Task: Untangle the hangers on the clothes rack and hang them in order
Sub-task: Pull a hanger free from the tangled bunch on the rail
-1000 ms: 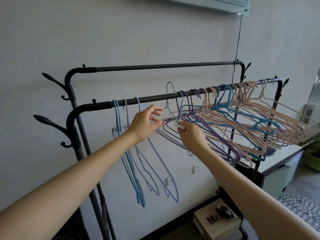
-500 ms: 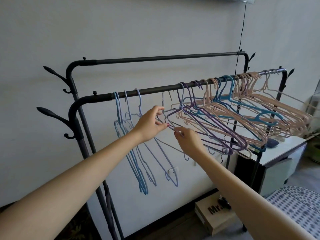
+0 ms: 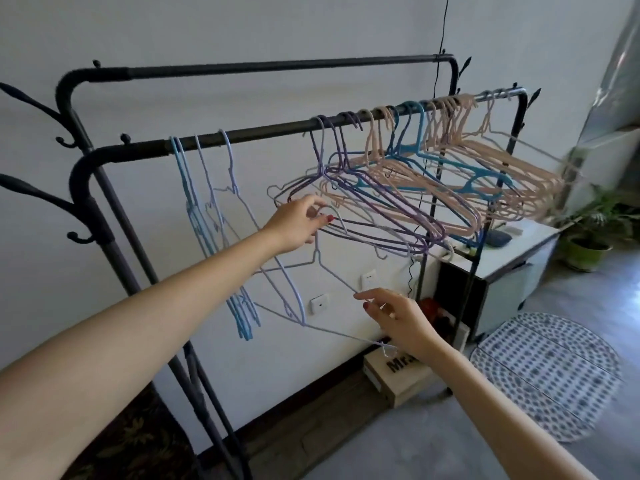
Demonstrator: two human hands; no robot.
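While your left hand (image 3: pixel 296 225) reached up to the tangled bunch of hangers (image 3: pixel 398 199) on the near rail (image 3: pixel 270 131) of the clothes rack (image 3: pixel 81 188), its fingers curled round the hook of a pale wire hanger (image 3: pixel 332 271) that hung free below the bunch. Your right hand (image 3: pixel 398 318), lower and nearer, pinched that same hanger's sloping shoulder between thumb and fingertips, so it was off the rail and held between both hands. Three or four blue and lilac hangers (image 3: pixel 207 233) hung neatly apart at the rail's left end. Pink, purple and teal ones stayed crowded to the right. A cabinet (image 3: pixel 512 268), a potted plant (image 3: pixel 588 244), a cardboard box (image 3: pixel 398 379) and a patterned mat (image 3: pixel 547 379) sat on the right.
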